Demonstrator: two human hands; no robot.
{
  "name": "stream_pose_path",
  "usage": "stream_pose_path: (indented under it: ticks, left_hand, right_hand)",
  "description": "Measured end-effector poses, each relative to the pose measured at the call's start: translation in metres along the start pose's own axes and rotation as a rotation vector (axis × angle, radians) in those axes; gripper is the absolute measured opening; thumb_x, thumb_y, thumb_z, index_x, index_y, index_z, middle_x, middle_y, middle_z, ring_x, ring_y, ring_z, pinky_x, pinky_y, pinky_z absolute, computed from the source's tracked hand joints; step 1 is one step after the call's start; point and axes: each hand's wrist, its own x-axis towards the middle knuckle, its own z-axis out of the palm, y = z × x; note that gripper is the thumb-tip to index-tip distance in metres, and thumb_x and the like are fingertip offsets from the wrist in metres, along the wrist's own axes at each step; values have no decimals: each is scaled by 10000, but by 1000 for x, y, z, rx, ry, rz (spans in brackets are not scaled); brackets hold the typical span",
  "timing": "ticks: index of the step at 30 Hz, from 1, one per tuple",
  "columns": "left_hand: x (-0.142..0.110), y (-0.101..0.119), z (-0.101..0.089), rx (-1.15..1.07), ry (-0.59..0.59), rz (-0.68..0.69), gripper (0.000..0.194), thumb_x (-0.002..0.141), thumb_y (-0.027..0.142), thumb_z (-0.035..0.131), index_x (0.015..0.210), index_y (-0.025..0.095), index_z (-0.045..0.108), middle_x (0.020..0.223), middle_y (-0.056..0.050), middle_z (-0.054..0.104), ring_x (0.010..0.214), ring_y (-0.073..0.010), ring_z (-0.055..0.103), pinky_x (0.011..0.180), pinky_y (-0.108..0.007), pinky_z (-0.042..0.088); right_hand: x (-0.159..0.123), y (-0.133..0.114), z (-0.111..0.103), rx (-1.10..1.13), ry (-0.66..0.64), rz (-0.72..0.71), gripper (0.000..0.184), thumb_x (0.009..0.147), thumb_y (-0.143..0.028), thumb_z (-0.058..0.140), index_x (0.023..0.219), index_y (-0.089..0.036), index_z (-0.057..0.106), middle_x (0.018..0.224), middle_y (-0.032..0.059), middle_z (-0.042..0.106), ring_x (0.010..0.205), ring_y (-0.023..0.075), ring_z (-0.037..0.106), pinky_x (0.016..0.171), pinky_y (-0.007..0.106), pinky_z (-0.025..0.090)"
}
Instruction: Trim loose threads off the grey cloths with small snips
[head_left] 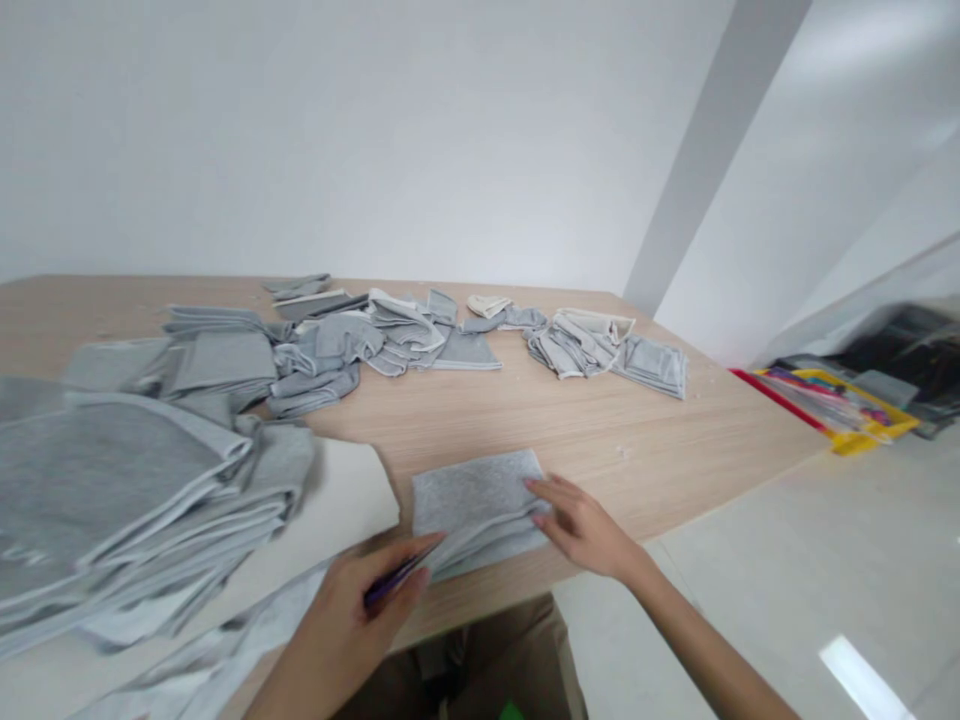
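Note:
A folded grey cloth piece (pixel 472 500) lies near the front edge of the wooden table (pixel 525 420). My right hand (pixel 581 525) rests on its right edge, fingers stretched out flat against the fabric. My left hand (pixel 360 610) is at the cloth's lower left corner, fingers closed round a thin dark purple tool (pixel 401 575) whose tip points at the cloth. A white sheet (pixel 345 500) lies under the cloth's left side.
A thick stack of grey cloth pieces (pixel 127 510) sits at the left. More grey pieces (pixel 330 345) lie scattered across the far side, with another heap (pixel 607 350) at the right. A yellow and red tray (pixel 840 405) stands on the floor to the right.

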Motion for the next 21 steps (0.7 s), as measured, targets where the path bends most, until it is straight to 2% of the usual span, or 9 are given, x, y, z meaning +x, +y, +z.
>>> stream_pose_path:
  ticks: [2,5,8,11,15,21]
  left_hand:
    - [5,3,14,30,44,20,397,909,483,494,1199,278,673,933,9,776,696,-176,682,635,-250,526]
    - [13,-1,35,76,44,-11,411,925,506,457,1217,297,657,910,3,776,732,-188,697,697,-274,531]
    - [18,-7,48,159,42,-78,436,932,516,422,1264,313,619,1014,-20,768,887,-234,711,839,-347,528]
    - [17,-13,54,250,42,-117,411,928,484,420,1218,307,651,1105,-33,749,1014,-273,690,934,-409,501]
    - [12,-17,52,333,-32,-125,396,920,451,426,1170,288,686,1110,-50,747,1052,-299,679,930,-433,508]
    - [5,-23,50,308,-67,-157,439,906,491,415,1206,298,669,1128,-40,742,1040,-310,688,911,-448,530]
  right_hand:
    - [-11,7,-8,71,132,84,381,955,-302,503,1319,-238,594,1284,83,658,1217,247,594,1116,490,388]
    - [-30,17,-16,179,283,235,295,954,-292,483,1137,-238,709,1171,70,716,1123,244,648,1020,447,483]
    - [-43,22,-11,262,349,351,272,936,-302,509,1074,-226,730,1126,69,732,1076,239,665,960,411,519]
    - [-43,23,1,276,376,425,286,913,-292,535,1124,-209,709,1123,82,726,985,228,680,854,370,555]
    - [-29,23,13,164,402,388,314,875,-245,558,1159,-202,686,1109,92,711,854,207,663,780,352,552]
    - [-19,25,24,82,397,311,314,840,-193,573,1127,-223,697,1115,102,680,1063,251,604,961,423,491]
